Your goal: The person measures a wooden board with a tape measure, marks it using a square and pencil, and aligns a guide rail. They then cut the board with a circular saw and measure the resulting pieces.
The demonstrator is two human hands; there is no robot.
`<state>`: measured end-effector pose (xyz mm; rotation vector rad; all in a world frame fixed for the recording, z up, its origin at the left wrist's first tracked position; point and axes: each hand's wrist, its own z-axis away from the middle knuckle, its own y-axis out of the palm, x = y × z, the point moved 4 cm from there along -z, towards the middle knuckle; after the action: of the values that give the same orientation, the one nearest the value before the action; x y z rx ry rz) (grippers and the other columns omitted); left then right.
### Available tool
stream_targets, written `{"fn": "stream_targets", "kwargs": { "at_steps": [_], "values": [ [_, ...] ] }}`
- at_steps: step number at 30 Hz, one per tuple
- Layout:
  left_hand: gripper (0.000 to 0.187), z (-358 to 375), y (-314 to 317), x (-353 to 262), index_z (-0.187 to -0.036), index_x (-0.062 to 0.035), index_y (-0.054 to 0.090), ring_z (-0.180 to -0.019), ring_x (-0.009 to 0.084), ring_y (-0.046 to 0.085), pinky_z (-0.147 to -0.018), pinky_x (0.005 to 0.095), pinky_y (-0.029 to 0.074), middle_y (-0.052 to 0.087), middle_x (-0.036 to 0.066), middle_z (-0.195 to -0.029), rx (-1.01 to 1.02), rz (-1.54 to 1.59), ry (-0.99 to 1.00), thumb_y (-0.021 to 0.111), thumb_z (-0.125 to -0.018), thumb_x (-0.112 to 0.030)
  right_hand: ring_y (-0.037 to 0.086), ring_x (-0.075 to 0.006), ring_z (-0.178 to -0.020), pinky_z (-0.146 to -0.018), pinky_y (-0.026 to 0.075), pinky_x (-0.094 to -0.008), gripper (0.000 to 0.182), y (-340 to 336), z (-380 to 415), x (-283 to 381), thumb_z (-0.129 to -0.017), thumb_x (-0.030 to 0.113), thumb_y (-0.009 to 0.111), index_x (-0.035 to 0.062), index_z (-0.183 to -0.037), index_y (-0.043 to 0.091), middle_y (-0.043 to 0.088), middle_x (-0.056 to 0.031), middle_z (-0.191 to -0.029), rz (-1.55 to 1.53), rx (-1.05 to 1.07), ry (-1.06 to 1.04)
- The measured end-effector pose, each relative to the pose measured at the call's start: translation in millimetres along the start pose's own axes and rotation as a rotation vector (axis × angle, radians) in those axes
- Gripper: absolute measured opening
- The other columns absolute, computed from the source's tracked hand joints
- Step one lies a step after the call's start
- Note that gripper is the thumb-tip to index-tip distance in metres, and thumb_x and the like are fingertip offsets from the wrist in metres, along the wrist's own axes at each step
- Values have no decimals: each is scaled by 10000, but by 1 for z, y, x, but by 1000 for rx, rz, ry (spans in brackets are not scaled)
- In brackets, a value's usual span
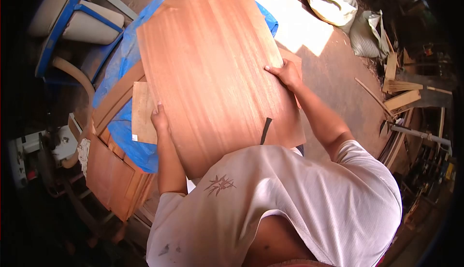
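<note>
A large reddish-brown wooden panel (212,68) with straight grain fills the middle of the view, in front of my chest. My left hand (160,119) grips its left edge, thumb on the upper face and fingers hidden underneath. On the opposite edge, my right hand (286,73) holds it the same way, thumb lying on top. A dark strip (266,130) shows over the panel's near part, close to my shirt. Under the panel lies a blue tarp (126,136), with a smaller light-brown board (143,107) sticking out beside my left hand.
Stacked wooden panels (113,175) stand at the lower left. A blue-framed machine with pale bags (92,22) is at the upper left. Filled sacks (333,6) rest at the upper right, and wood offcuts (403,100) lie along the right side.
</note>
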<state>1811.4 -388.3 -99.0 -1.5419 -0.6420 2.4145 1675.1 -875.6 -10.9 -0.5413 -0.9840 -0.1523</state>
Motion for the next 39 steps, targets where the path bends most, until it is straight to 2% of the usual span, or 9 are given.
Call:
{"fn": "stream_targets", "kwargs": {
  "at_steps": [2,4,8,13,16,20,26,34,39],
  "values": [
    [471,19,-24,-33,-1142,97,577,-974,245,634,-866,325,488,647,171,-1103,53,301,129,511,-973,-337,681,-210,-820,-752,540,-329,625,-10,37,38,-705,271,846,-98,-1135,583,691,-180,-973,-23,-39,-113],
    [477,49,-49,-65,-1166,80,566,-986,238,630,-872,325,489,639,159,-1122,105,400,127,501,-977,-353,675,-198,-823,-757,538,-324,643,-23,80,74,-688,294,857,-76,-1135,580,690,-157,-973,47,-120,-157],
    [555,91,-86,-93,-1260,47,508,-1064,244,600,-900,344,489,596,147,-1213,193,571,147,479,-979,-431,664,-180,-845,-762,533,-308,613,-45,127,70,-672,281,869,-48,-1104,586,683,-133,-980,-143,-161,-395],
    [667,147,-117,-94,-1323,47,452,-1159,260,549,-945,358,464,541,151,-1298,327,586,305,479,-958,-510,662,-170,-862,-758,537,-302,580,-71,236,42,-685,277,865,-46,-1081,591,683,-131,-979,-203,-262,-575],
    [705,203,-132,-71,-1339,48,438,-1175,268,538,-964,365,452,531,152,-1312,421,570,363,474,-949,-538,662,-159,-836,-749,541,-300,539,-82,327,1,-723,266,841,-46,-1084,591,688,-113,-965,-302,-336,-489],
    [760,257,-151,-30,-1378,21,393,-1196,273,529,-972,372,459,497,152,-1347,556,501,418,463,-929,-588,659,-154,-840,-754,540,-298,500,-78,436,-73,-743,268,828,-30,-1076,603,689,-113,-961,-414,-434,-549],
    [762,322,-179,-35,-1357,39,412,-1161,287,557,-967,376,467,511,172,-1327,773,391,505,435,-934,-595,649,-152,-836,-732,529,-305,495,-68,584,-129,-797,361,773,-22,-1067,617,683,-104,-953,-427,-656,-442],
    [712,351,-199,36,-1285,63,483,-1115,264,579,-937,346,470,576,156,-1241,972,331,507,430,-952,-565,643,-161,-847,-741,517,-314,555,22,730,-213,-796,451,749,-23,-1053,615,681,-99,-934,-345,-960,-383],
    [699,353,-225,99,-1309,60,464,-1135,258,569,-944,342,469,562,155,-1266,1026,125,422,410,-966,-548,644,-156,-826,-728,511,-314,561,91,825,-242,-813,492,715,-21,-1016,616,685,-111,-909,-400,-982,-95]
  ]
}}
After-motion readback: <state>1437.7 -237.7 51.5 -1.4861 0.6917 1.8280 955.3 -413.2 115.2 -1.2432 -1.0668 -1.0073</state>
